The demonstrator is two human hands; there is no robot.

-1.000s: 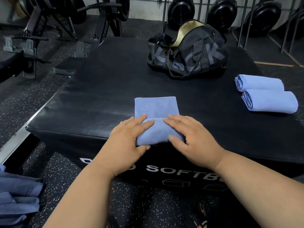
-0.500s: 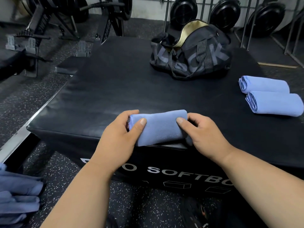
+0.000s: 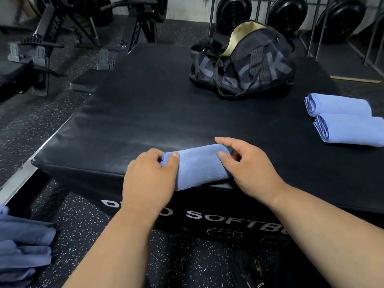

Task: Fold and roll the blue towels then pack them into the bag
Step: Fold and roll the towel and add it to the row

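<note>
Lying rolled at the near edge of the black padded box, the blue towel (image 3: 199,167) is being held from both ends, and that looks deliberate: a soft roll like this wants to spring open, so each grip is clamping one end to keep the layers tight. The left hand (image 3: 150,179) is curling round the left end with its thumb pressing on top, while the right hand (image 3: 247,169) is pinching the right end, thumb on the near face and fingers hooking over the far side. The roll is sitting partly over the lip of the box, I'd guess because working close to the body is giving the hands more purchase. Off to the right, two finished rolls (image 3: 342,119) are lying side by side, touching, parked clear of the working spot and, I'd judge, waiting to be packed together. The black duffel bag (image 3: 243,63) is standing at the far side of the box (image 3: 145,113), its top gaping to show a pale lining, so it is ready to take rolls without further fuss. Down on the floor at the left, a heap of blue cloth (image 3: 22,246) is lying, probably towels not yet done. So this roll seems about finished, with more folding and all the packing ahead.
</note>
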